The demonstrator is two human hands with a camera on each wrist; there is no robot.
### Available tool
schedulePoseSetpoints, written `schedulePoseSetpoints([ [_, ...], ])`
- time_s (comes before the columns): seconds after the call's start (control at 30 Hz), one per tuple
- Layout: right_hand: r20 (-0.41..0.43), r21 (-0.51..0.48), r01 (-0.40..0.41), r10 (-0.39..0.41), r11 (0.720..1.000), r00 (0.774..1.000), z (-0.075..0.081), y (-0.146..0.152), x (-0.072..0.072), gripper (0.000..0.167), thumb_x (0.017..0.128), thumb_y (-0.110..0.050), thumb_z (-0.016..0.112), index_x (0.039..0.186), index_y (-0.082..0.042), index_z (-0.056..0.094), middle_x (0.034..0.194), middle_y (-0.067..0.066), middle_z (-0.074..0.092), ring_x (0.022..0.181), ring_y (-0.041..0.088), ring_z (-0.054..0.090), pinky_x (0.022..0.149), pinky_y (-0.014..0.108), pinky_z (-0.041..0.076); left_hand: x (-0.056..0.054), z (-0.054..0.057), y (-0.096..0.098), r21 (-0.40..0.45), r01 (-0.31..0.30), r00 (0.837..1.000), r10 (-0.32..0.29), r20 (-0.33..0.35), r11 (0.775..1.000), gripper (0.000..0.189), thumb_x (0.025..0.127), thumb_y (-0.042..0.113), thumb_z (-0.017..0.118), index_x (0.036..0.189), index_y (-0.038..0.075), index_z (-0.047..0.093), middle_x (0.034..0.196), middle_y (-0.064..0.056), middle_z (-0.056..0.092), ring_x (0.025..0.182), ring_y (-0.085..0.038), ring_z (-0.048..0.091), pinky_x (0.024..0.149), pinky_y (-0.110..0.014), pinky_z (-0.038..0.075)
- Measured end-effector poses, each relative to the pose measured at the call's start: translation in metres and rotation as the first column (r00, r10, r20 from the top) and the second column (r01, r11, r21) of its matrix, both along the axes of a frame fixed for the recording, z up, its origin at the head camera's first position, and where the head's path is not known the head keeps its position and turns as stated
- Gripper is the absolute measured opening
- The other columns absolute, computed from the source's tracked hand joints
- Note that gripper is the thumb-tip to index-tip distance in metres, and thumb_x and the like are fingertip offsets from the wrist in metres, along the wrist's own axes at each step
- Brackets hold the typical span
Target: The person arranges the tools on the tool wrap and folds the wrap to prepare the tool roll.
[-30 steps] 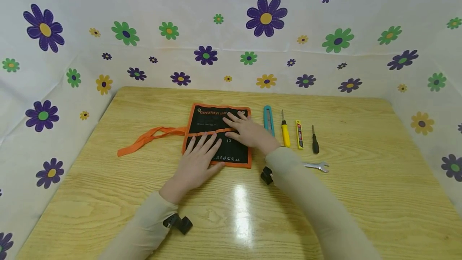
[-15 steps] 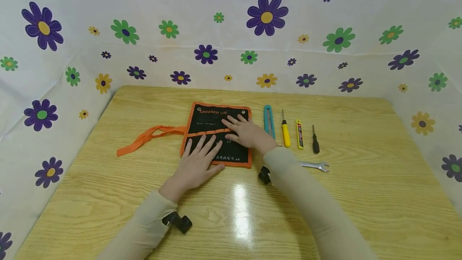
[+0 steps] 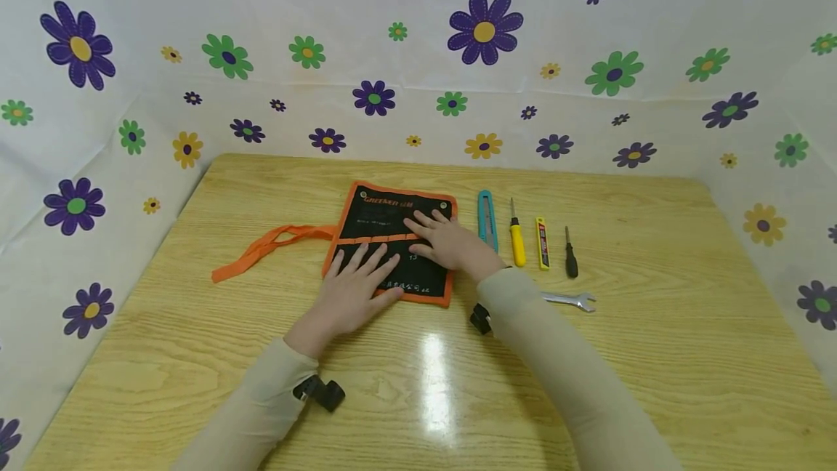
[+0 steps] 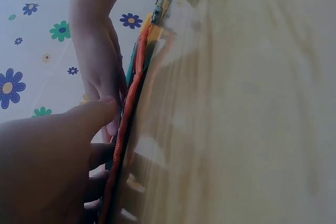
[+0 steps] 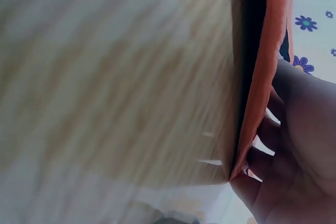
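Note:
A black fabric tool pouch (image 3: 373,220) with orange edging lies flat on the wooden table, a row of pockets across its middle and printed lettering on it. My left hand (image 3: 349,293) rests on its lower left part with fingers spread straight. On the right side of the pouch my right hand (image 3: 451,242) lies with fingers extended, partly covering the pocket row. An orange tie strap (image 3: 275,246) trails from the pouch's left edge. In the left wrist view the pouch's orange edge (image 4: 128,103) runs beneath the fingers of both hands.
Right of the pouch lie a teal utility knife (image 3: 486,213), a yellow-handled screwdriver (image 3: 517,242), a small yellow case (image 3: 543,244) and a black-handled screwdriver (image 3: 571,260). A wrench (image 3: 572,301) lies nearer, partly behind the right sleeve. Flower-printed cloth (image 3: 418,64) walls the table's back and sides.
The pouch has turned slightly, its top edge shifting right and its lower edge left. My left hand has moved slightly left with it; my right hand stays nearly in place.

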State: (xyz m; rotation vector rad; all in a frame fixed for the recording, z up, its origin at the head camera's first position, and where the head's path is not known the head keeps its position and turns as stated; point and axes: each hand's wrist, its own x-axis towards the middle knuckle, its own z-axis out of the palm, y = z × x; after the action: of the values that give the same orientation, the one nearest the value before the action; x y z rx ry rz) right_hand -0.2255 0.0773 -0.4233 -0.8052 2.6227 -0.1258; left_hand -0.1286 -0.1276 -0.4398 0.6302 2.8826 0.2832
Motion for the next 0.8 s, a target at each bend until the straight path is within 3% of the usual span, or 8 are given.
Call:
schedulePoseSetpoints([
  [0.33,-0.048,0.098,-0.035,0.040,0.995,0.998,0.007,0.002,0.011,0.061,0.102,-0.051,0.027,0.154,-0.026,0.008,0.159,0.003,0.005,0.144,0.031,0.006,0.114,0.048,0.015,-0.003,0.005,-0.006,-0.012,-0.003,1.000,0.003,-0.003,1.000,0.061,0.097,0.061,0.029,0.151,0.031,0.028,0.158,0.002,0.017,0.144,-0.031,0.009,0.112,-0.058,0.006],
  [0.57,-0.015,0.101,-0.034,0.036,0.994,0.999,0.008,0.004,0.015,0.061,0.102,-0.050,0.026,0.155,-0.025,0.007,0.159,0.003,0.004,0.145,0.030,0.004,0.115,0.046,0.012,-0.007,0.001,-0.010,-0.010,-0.018,1.000,0.018,0.021,1.000,0.060,0.097,0.062,0.026,0.151,0.036,0.024,0.158,0.007,0.012,0.145,-0.030,0.004,0.112,-0.059,0.003],
  [0.8,-0.023,0.146,-0.033,0.037,0.989,0.999,0.008,0.005,0.024,0.060,0.102,-0.050,0.025,0.154,-0.027,0.005,0.159,0.003,0.004,0.144,0.029,0.007,0.114,0.044,0.016,-0.009,0.005,-0.013,-0.017,-0.030,0.999,0.031,0.024,0.999,0.057,0.099,0.059,0.028,0.151,0.036,0.025,0.157,0.007,0.014,0.144,-0.033,0.005,0.112,-0.059,0.005],
])
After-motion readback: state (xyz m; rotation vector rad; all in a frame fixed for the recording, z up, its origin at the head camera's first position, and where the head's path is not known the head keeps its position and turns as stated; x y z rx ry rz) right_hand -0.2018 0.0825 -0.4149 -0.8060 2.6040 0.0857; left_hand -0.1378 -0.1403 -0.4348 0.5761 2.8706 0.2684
